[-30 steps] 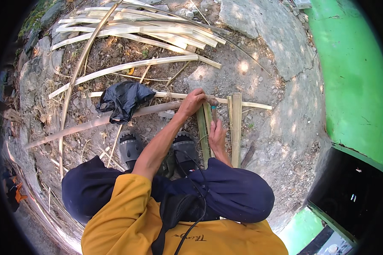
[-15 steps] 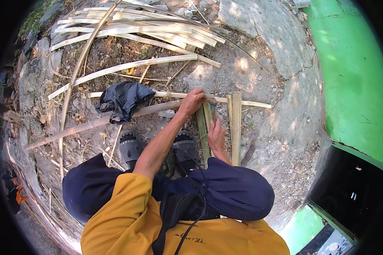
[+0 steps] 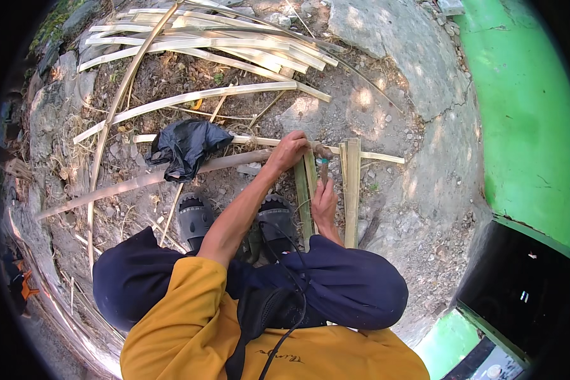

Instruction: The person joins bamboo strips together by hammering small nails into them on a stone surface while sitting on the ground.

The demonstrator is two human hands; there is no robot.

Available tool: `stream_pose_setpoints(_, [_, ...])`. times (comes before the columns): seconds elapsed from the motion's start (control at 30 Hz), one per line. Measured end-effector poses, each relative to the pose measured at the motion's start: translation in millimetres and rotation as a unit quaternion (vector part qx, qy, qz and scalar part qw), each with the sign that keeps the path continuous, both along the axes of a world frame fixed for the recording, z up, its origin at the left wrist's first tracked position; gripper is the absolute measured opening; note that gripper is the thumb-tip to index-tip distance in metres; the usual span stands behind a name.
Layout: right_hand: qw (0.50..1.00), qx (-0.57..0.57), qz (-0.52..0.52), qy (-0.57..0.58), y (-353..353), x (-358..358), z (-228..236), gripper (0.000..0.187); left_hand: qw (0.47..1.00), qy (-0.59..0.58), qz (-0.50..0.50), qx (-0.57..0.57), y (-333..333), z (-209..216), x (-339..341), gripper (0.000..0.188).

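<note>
My left hand [image 3: 290, 151] is closed around the upper end of a green bamboo strip [image 3: 303, 196], beside the wooden pole. Two narrow lengths of bamboo run from there down toward my right knee, their upper ends partly covered by my fingers. In my right hand [image 3: 324, 201] is a wooden-handled tool with a teal band [image 3: 323, 167], pointing away from me near the pole's end. Its working end is too unclear to name. Just right of that hand lie pale split bamboo strips [image 3: 351, 190], side by side.
A long wooden pole [image 3: 114, 191] lies across the ground, with a crumpled black plastic bag [image 3: 189, 147] over it. Many pale bamboo strips [image 3: 190, 44] are piled at the far left. Rough rock [image 3: 386, 31] and a green wall [image 3: 519, 107] stand on the right.
My right hand and the tool have shifted slightly to the right, away from the green bamboo. My left hand keeps its hold in nearly the same place.
</note>
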State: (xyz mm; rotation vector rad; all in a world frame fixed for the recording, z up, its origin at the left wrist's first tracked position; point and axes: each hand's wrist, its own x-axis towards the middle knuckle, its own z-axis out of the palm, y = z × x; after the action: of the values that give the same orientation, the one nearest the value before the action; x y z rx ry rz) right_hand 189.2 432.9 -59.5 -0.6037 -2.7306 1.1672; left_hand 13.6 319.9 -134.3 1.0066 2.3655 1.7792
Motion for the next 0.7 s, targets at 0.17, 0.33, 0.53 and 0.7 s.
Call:
stream_pose_setpoints(0.17, [0.999, 0.003, -0.013, -0.029, 1.9, 0.1, 5.1, 0.022, 1.0, 0.021, 0.007, -0.019, 0.2, 3.0, 1.8, 0.008])
stream_pose_setpoints(0.33, [0.999, 0.04, 0.027, 0.016, 2.5, -3.2, 3.8, 0.023, 0.999, 0.03, 0.001, -0.022, 0.8, 5.4, -0.3, 0.01])
stream_pose_setpoints(0.53, [0.999, -0.002, 0.011, 0.035, -7.2, -8.9, 11.9, 0.022, 1.0, 0.003, 0.001, -0.022, -5.1, 2.9, 0.9, 0.01])
stream_pose_setpoints(0.7, [0.999, 0.037, 0.013, -0.002, 2.0, -5.7, 1.8, 0.022, 1.0, -0.004, 0.01, -0.029, 0.5, 3.5, 1.7, 0.011])
